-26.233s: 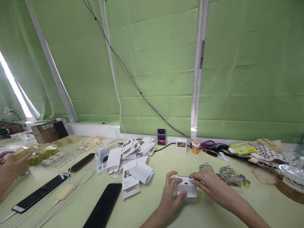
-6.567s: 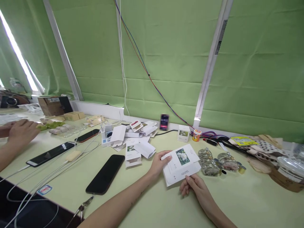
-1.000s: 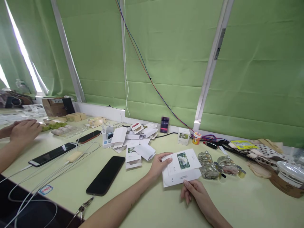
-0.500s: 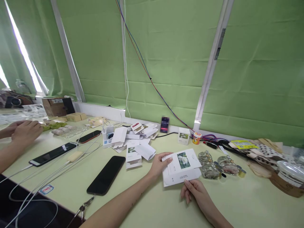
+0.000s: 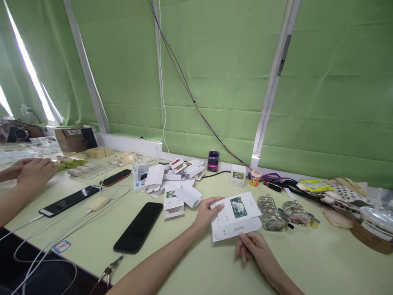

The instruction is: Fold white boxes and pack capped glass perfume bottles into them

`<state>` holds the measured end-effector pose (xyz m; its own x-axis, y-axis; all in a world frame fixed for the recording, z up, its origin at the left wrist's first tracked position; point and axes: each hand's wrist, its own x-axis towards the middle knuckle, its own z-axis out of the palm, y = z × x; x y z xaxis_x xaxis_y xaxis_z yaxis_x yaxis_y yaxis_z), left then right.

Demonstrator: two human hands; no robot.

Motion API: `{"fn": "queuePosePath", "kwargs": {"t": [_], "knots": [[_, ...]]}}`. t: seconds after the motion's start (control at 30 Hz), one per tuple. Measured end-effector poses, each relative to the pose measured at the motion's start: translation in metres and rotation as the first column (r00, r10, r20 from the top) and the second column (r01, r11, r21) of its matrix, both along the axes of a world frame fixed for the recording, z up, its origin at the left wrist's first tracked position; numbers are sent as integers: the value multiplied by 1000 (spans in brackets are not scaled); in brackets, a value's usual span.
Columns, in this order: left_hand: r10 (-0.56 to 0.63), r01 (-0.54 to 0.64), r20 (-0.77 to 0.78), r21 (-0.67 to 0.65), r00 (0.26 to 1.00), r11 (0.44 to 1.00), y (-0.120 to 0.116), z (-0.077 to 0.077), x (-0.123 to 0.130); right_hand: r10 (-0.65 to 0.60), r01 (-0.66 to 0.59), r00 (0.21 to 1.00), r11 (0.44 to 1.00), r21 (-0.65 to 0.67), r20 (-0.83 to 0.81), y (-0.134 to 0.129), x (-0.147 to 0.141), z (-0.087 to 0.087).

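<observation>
A white flattened carton (image 5: 225,219) with a white-flower picture is held tilted above the table in both hands. My left hand (image 5: 208,214) grips its upper left corner, thumb on the printed face and fingers behind. At the lower edge, my right hand (image 5: 252,248) pinches the carton between thumb and index finger, its other fingers curled. Just right of it stand several clear glass bottles (image 5: 272,215) with loose gold caps (image 5: 313,223) beside them. To the left lies a heap of white cartons (image 5: 188,196), some folded flat, one with its end facing me.
A black phone (image 5: 139,227) lies left of my forearm, near keys (image 5: 110,268) at the table edge. White cables (image 5: 73,221) cross the left side, where a co-worker's hands (image 5: 38,171) are. An upright white box (image 5: 238,176) and an orange tub (image 5: 255,178) stand behind; a lidded bowl (image 5: 373,229) sits right.
Both hands keep the same hold on the carton. The whole view has shifted very slightly; nothing else has visibly moved.
</observation>
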<state>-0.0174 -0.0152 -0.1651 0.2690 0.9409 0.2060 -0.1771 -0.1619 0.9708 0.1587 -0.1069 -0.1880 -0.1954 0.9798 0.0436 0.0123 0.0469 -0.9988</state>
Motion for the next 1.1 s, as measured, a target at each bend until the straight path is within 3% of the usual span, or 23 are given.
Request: {"fn": "queuePosePath", "kwargs": {"t": [0.43, 0.87, 1.1], "knots": [[0, 0, 15, -8, 1000, 1000, 0, 1, 0, 4, -4, 999, 1000, -11, -46, 1, -1, 0], [-215, 241, 149, -181, 965, 954, 3, 0, -2, -19, 15, 993, 999, -36, -120, 2, 0, -6], [-304, 321, 113, -202, 946, 925, 0, 4, -4, -59, 52, 983, 998, -44, -175, 3, 0, -7]]}}
